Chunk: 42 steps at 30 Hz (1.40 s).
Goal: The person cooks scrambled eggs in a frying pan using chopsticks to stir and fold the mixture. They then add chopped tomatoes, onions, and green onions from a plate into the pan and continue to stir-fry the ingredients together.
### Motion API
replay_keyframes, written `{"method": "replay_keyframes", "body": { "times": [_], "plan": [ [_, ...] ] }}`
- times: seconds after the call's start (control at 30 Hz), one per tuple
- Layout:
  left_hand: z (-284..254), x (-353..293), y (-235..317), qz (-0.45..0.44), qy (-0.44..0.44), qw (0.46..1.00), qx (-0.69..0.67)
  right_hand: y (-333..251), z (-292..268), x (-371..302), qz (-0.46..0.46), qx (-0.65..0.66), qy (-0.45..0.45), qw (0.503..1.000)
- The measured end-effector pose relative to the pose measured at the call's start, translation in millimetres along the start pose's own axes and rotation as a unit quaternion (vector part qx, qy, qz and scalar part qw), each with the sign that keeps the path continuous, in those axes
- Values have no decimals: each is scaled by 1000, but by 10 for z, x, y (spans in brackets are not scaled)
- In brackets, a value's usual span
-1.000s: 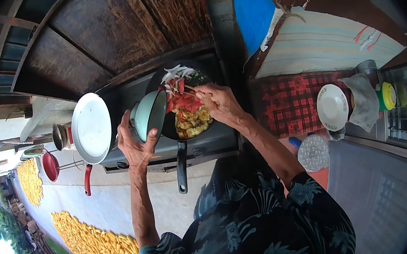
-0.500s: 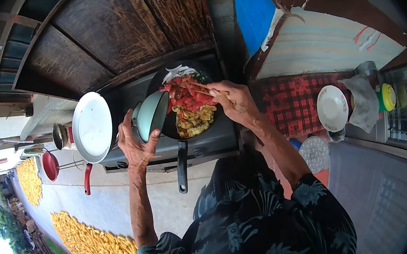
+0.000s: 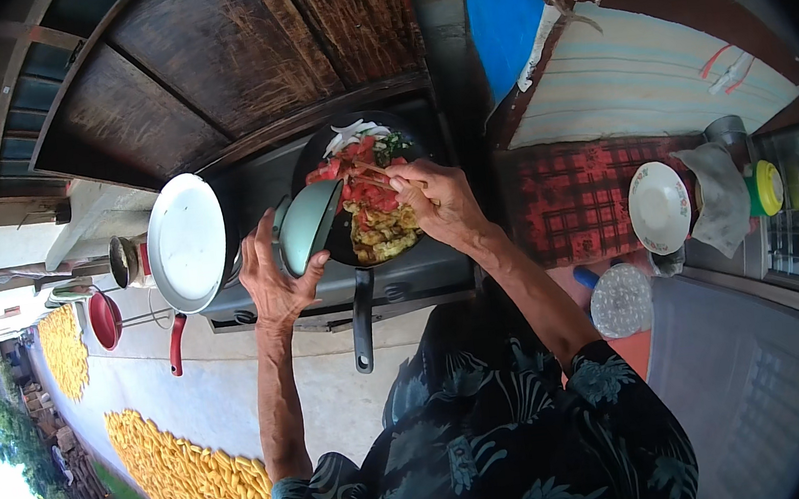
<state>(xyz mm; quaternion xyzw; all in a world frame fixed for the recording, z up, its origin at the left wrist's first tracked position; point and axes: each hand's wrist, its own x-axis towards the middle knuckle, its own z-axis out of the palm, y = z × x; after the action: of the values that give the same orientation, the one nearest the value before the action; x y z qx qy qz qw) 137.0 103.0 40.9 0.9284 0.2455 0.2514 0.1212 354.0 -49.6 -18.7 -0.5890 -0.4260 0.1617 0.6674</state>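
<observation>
My left hand [image 3: 281,275] grips a pale green bowl [image 3: 306,228] by its base, tilted on its side over the left part of a black frying pan [image 3: 365,324]. Chopsticks [image 3: 372,168] are pinched in my right hand [image 3: 442,203], their tips among red tomato pieces [image 3: 326,170] by the bowl's mouth. Browned scrambled egg [image 3: 380,237] lies at the pan's near side. White onion slices [image 3: 354,134] and chopped greens [image 3: 394,145] sit at its far side. The bowl's inside is mostly hidden from view.
A white pan [image 3: 186,239] with a red handle stands left of the stove [image 3: 423,281]. Beyond it is a red dipper [image 3: 104,321]. Corn cobs [image 3: 189,480] cover part of the floor. To the right, a white bowl [image 3: 659,208] rests by a red checked cloth [image 3: 562,201].
The bowl has shifted slightly to the right over the pan, nearer the chopsticks. Less tomato shows over the egg. The whole view has shifted slightly.
</observation>
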Motion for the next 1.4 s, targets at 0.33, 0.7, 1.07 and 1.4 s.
{"method": "replay_keyframes", "body": {
  "times": [0.33,0.7,1.07,1.4],
  "plan": [
    [20,10,7,6,12,1000,4,86,-215,125,24,-42,-5,999],
    [36,-24,23,-5,31,999,5,399,-10,88,58,52,7,997],
    [-16,-111,-10,-41,35,999,5,449,172,202,-35,-34,-45,998],
    [60,-87,4,-36,50,998,-9,481,-283,458,-43,-81,-45,995]
  ]
}}
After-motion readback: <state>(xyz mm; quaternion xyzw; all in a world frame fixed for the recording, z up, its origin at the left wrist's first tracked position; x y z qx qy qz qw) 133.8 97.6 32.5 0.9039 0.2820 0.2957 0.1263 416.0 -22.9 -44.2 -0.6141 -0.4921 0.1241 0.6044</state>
